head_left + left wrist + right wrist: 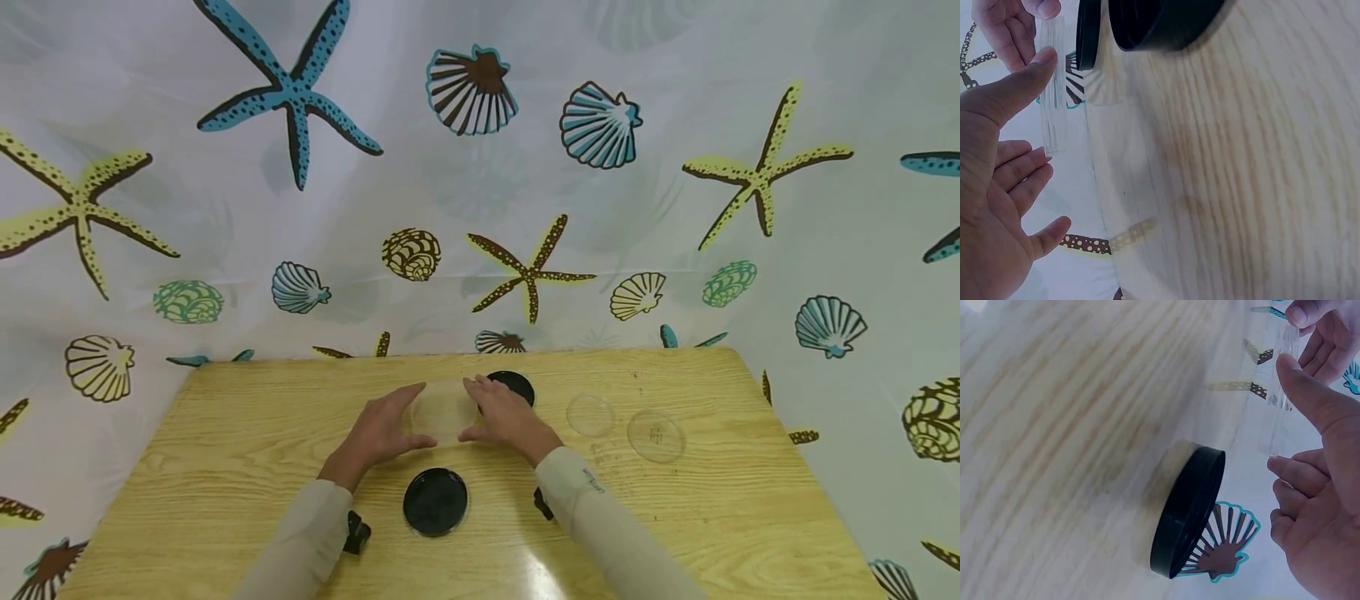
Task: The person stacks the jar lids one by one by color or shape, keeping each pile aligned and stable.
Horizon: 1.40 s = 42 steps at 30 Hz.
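A clear petri dish (444, 414) is held between both hands over the far middle of the table. My left hand (384, 429) grips its left side, thumb at the near rim and fingers at the far one. On the opposite side my right hand (510, 417) grips it the same way. Both wrist views show the dish (1054, 94) edge-on, thin and see-through. Behind the right hand lies a black round dish (517, 385), partly hidden by that hand. Another black round dish (436, 502) lies nearer, between the forearms.
Right of the hands, a smaller clear round dish (590, 415) and a larger clear one with a small mark (656, 436) lie flat on the wooden table (720, 533). A patterned cloth (360, 217) with shells and starfish hangs behind the table's far edge.
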Each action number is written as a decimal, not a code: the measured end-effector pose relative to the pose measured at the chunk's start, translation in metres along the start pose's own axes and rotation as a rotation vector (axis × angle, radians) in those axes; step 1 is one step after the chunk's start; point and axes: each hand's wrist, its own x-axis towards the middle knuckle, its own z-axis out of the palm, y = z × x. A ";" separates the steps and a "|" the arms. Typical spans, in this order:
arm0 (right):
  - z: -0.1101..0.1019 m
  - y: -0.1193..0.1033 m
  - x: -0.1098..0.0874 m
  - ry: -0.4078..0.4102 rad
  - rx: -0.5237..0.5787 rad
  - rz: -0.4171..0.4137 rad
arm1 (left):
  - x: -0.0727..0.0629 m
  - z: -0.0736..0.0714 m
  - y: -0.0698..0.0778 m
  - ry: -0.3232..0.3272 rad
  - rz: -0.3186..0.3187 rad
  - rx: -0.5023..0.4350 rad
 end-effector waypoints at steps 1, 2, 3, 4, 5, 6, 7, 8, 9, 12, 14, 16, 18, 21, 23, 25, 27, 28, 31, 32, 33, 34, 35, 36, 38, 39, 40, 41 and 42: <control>-0.001 0.000 -0.001 0.001 0.007 -0.002 | 0.000 -0.001 0.001 0.003 0.004 0.001; -0.003 0.001 -0.003 0.003 0.014 -0.005 | 0.000 -0.001 0.003 0.003 0.005 -0.002; -0.004 0.001 -0.004 0.003 0.019 -0.007 | 0.000 -0.002 0.004 0.003 0.005 -0.007; -0.005 0.001 -0.006 0.005 0.028 -0.009 | 0.000 -0.002 0.005 0.001 0.004 -0.009; -0.007 0.002 -0.007 0.008 0.032 -0.012 | 0.001 -0.003 0.007 -0.001 0.004 -0.014; -0.008 0.003 -0.009 0.012 0.035 -0.014 | 0.001 -0.003 0.008 -0.002 0.005 -0.021; -0.009 0.003 -0.010 0.018 0.038 -0.017 | 0.001 -0.004 0.009 -0.003 0.004 -0.030; -0.010 0.004 -0.011 0.022 0.038 -0.019 | 0.002 -0.004 0.011 -0.003 0.005 -0.038; -0.011 0.005 -0.013 0.026 0.039 -0.021 | 0.002 -0.005 0.012 -0.004 0.009 -0.044; -0.013 0.008 -0.017 0.042 0.043 -0.028 | 0.002 -0.006 0.016 -0.005 0.018 -0.044; -0.014 0.009 -0.020 0.051 0.056 -0.032 | 0.002 -0.006 0.019 -0.010 0.014 -0.047; -0.015 0.011 -0.024 0.060 0.072 -0.036 | 0.002 -0.006 0.022 -0.014 0.010 -0.051; -0.016 0.013 -0.028 0.071 0.092 -0.041 | 0.002 -0.006 0.025 -0.017 0.003 -0.062; -0.018 0.015 -0.033 0.088 0.127 -0.052 | 0.002 -0.004 0.029 -0.014 0.006 -0.068; -0.019 0.016 -0.036 0.098 0.144 -0.059 | 0.001 -0.004 0.031 -0.009 0.010 -0.075; -0.020 0.017 -0.040 0.101 0.160 -0.059 | 0.000 -0.004 0.034 -0.004 0.015 -0.081; -0.020 0.018 -0.043 0.101 0.158 -0.056 | -0.001 -0.004 0.037 -0.002 0.020 -0.089; -0.021 0.018 -0.045 0.101 0.161 -0.054 | -0.002 -0.004 0.038 -0.002 0.022 -0.092; -0.022 0.019 -0.049 0.097 0.156 -0.044 | -0.003 -0.003 0.042 -0.003 0.028 -0.092; -0.022 0.020 -0.051 0.097 0.151 -0.044 | -0.004 -0.003 0.043 -0.002 0.033 -0.095; -0.022 0.020 -0.052 0.098 0.149 -0.045 | -0.005 -0.002 0.044 0.000 0.036 -0.094; -0.023 0.020 -0.054 0.099 0.149 -0.045 | -0.005 -0.002 0.045 0.003 0.041 -0.093; -0.023 0.020 -0.055 0.099 0.146 -0.045 | -0.006 -0.001 0.047 0.004 0.046 -0.092; -0.023 0.021 -0.057 0.099 0.142 -0.047 | -0.007 -0.001 0.048 0.005 0.051 -0.089; -0.023 0.021 -0.061 0.101 0.147 -0.049 | -0.009 0.000 0.051 0.008 0.063 -0.085; -0.023 0.021 -0.062 0.098 0.146 -0.049 | -0.010 0.001 0.052 0.007 0.068 -0.084; -0.023 0.021 -0.064 0.096 0.149 -0.047 | -0.011 0.002 0.053 0.005 0.071 -0.086; -0.023 0.021 -0.066 0.096 0.153 -0.046 | -0.011 0.002 0.055 0.003 0.071 -0.087; -0.023 0.021 -0.068 0.093 0.155 -0.045 | -0.012 0.003 0.056 0.002 0.072 -0.088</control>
